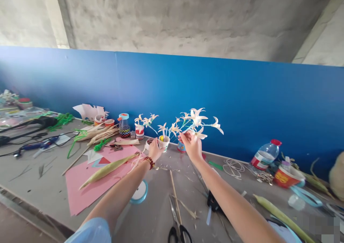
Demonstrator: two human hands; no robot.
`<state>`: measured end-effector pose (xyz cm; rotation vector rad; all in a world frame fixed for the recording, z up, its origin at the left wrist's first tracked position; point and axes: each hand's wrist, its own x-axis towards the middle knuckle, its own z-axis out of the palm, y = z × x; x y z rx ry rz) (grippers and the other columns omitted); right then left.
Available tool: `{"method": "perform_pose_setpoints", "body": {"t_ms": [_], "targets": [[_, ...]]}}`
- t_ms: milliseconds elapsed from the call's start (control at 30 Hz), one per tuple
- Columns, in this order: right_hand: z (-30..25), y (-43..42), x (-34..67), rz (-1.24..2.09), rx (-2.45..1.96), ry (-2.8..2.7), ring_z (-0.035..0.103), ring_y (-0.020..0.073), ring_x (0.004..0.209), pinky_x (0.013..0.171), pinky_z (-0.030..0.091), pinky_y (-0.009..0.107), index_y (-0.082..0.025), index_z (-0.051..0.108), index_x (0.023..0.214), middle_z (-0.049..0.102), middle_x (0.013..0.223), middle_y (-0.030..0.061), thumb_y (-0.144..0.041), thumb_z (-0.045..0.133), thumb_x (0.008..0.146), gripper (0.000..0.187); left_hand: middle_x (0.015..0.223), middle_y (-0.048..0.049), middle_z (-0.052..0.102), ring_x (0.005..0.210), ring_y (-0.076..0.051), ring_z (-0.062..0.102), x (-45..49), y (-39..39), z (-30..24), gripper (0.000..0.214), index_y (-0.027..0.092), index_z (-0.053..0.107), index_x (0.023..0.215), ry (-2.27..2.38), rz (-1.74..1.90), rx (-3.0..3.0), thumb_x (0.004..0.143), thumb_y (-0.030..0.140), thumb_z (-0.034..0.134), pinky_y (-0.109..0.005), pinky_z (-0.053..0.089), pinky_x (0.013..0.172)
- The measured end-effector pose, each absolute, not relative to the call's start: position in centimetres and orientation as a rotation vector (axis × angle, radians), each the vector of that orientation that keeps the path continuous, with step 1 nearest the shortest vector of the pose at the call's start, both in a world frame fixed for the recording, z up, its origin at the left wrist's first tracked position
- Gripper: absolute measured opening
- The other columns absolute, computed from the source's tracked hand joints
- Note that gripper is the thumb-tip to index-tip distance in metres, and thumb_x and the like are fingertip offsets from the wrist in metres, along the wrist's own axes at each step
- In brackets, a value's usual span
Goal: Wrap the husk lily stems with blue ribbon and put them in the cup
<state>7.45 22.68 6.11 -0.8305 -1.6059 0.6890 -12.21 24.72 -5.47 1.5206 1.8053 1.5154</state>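
My right hand [192, 147] is closed in a pinch on the thin stem of a spray of white handmade flowers [197, 117], held above the back of the table. My left hand [156, 149] is closed on the near side of a small white cup [166, 146], its fingertips partly hidden. From this cup rise a few more pale flowers [162, 128] and a yellow item. Another flower spray [146, 121] leans out to the left of it. Behind my right hand stands a small blue and red can [181, 147], partly covered.
Scissors [174, 214] and a thin stick [174, 189] lie between my forearms, beside a blue-rimmed tape roll [139, 192]. On the left are pink paper [77, 189], a corn husk [107, 171] and a patterned bottle [124, 126]. Rightward stand a plastic bottle [266, 155] and a red-orange tub [287, 176]. A blue panel [228, 92] borders the back.
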Motion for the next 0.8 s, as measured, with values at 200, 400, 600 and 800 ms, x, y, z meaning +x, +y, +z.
{"method": "perform_pose_setpoints", "body": {"t_ms": [200, 400, 600, 800], "targets": [[7.3, 22.5, 8.5, 0.628, -0.858, -1.617, 0.075, 0.0308, 0.07, 0.07, 0.062, 0.044, -0.027, 0.061, 0.076, 0.075, 0.074, 0.0069, -0.055, 0.073, 0.079, 0.03, 0.136, -0.0214, 0.06, 0.132, -0.04, 0.051, -11.0, 26.2, -6.0, 0.069, 0.015, 0.053, 0.127, 1.904, 1.495, 1.495, 0.065, 0.031, 0.08, -0.047, 0.035, 0.107], [8.9, 23.0, 11.7, 0.53, -0.89, -1.432, 0.073, 0.0267, 0.064, 0.062, 0.062, 0.04, -0.027, 0.053, 0.077, 0.075, 0.073, 0.0058, -0.058, 0.072, 0.078, 0.037, 0.126, -0.0181, 0.066, 0.124, -0.038, 0.055, -10.9, 26.9, -5.9, 0.053, 0.017, 0.059, 0.117, 1.886, 1.5, 1.503, 0.069, 0.031, 0.076, -0.047, 0.038, 0.104], [9.0, 25.2, 15.7, 0.48, -0.958, -1.171, 0.073, 0.0282, 0.062, 0.056, 0.061, 0.043, -0.027, 0.047, 0.081, 0.074, 0.074, 0.0081, -0.061, 0.071, 0.074, 0.042, 0.12, -0.0151, 0.069, 0.119, -0.035, 0.058, -12.8, 26.2, -5.8, 0.053, 0.016, 0.061, 0.115, 1.687, 1.453, 1.616, 0.066, 0.025, 0.078, -0.046, 0.042, 0.102], [6.1, 26.2, 14.0, 0.574, -1.002, -1.147, 0.074, 0.0287, 0.065, 0.057, 0.062, 0.042, -0.028, 0.046, 0.078, 0.074, 0.073, 0.0079, -0.058, 0.067, 0.077, 0.037, 0.105, -0.009, 0.075, 0.099, -0.026, 0.069, -15.5, 25.5, -5.1, 0.051, 0.018, 0.064, 0.108, 1.436, 1.285, 1.737, 0.063, 0.033, 0.083, -0.036, 0.051, 0.09]]}}
